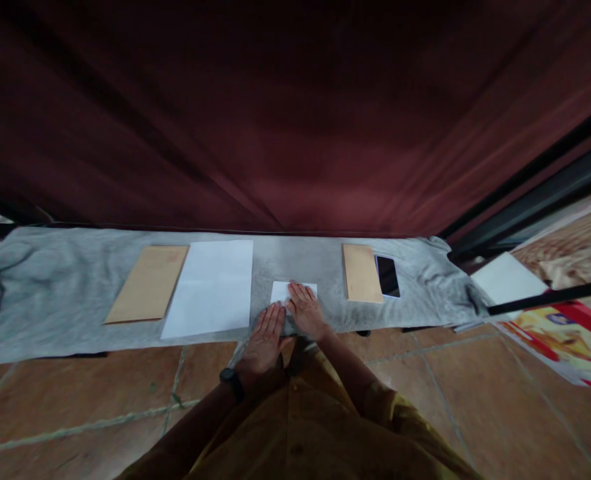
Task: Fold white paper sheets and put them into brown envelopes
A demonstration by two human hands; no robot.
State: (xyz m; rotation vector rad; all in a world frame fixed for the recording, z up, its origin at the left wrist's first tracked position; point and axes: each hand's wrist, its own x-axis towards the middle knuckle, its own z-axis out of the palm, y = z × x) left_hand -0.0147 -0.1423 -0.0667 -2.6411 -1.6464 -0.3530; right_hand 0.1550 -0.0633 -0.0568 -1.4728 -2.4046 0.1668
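A small folded white paper (279, 291) lies on the grey cloth in front of me. My right hand (306, 311) rests flat on it, fingers stretched out over its middle and right part. Beside it, my left hand (265, 341) lies with straight fingers, the tips touching the paper's near left edge. Both hands cover part of the paper, so its lower side is hidden. Left of the hands is a stack of white paper sheets (210, 287), with brown envelopes (148, 283) next to it. To the right lies a smaller stack of brown envelopes (362, 273).
A phone (388, 277) lies against the right envelopes. The grey cloth (65, 287) covers a long narrow surface before a dark red curtain (295, 133). Black metal bars (540, 190) stand at the right, near a colourful box (565, 337). Below is a tiled floor (475, 387).
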